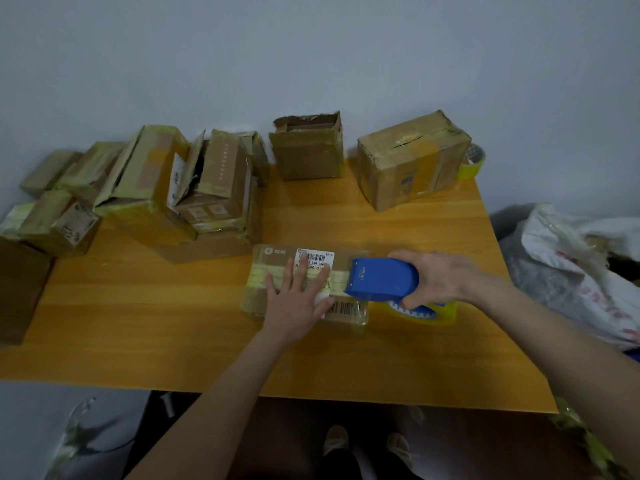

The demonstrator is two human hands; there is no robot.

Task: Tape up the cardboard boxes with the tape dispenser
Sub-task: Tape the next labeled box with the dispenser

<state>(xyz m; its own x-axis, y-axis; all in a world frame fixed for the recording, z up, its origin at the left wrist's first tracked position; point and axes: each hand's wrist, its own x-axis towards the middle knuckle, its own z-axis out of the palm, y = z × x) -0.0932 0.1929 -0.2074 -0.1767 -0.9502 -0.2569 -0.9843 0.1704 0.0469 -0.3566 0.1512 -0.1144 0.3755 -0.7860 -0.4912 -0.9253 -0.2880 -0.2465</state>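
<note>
I see one orange wooden desk [138, 323] against a pale wall, and off its right end one crumpled white bag [571, 265] with red print too blurred for me to read. A heap of cardboard boxes [145, 188] fills the desk's back left; they overlap too much for a firm count. Two more stand apart at the back: one taped box [408, 168] on the right and one open-topped box [306, 157] beside it. One flat box [263, 271] lies near the middle of the desk, under both hands. My operator's left hand [298, 299] lies palm down on its top, fingers straight and spread, pressing it. The right hand [436, 275] comes in from the right with its fingers curled round the one blue tape dispenser [381, 278], whose front edge sits on the right end of the flat box, on a pale strip of tape. A yellowish roll [446, 311] shows beneath the dispenser. One spare roll [472, 164] peeks out behind the taped box. The flat box carries two labels: a white shipping label [317, 256] with digits including 140 946, and a barcode sticker [346, 308]. The dispenser's small wording is unreadable.
</note>
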